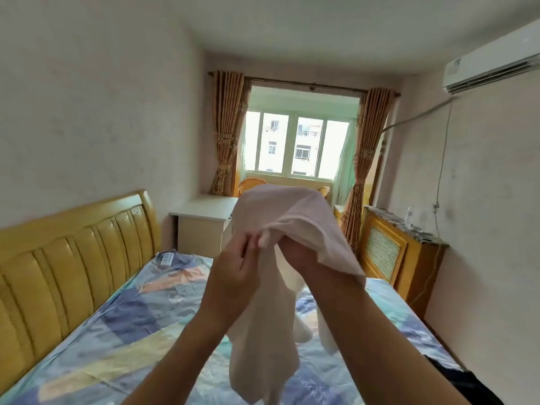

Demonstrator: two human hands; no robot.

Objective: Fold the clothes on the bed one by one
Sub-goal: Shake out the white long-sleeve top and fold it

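Above the bed [122,331], a thin white shirt [280,217] is held up, pinched by the left hand [233,270] and draped over the right hand [304,252], whose fingers are hidden. It looks soft, light and floppy, so it is best taken by its edges.

Bed [122,325]: patterned blue sheet [163,305]. Folded bluish garment, perhaps [175,260], near headboard corner. Dark cloth [455,378] at right edge.

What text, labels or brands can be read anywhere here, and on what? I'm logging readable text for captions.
No text can be read.
Sticker on the air conditioner: too blurred to read.
Printed tag on the folded item near the headboard: too small to read.
White garment held in the left hand and right hand: no print visible.
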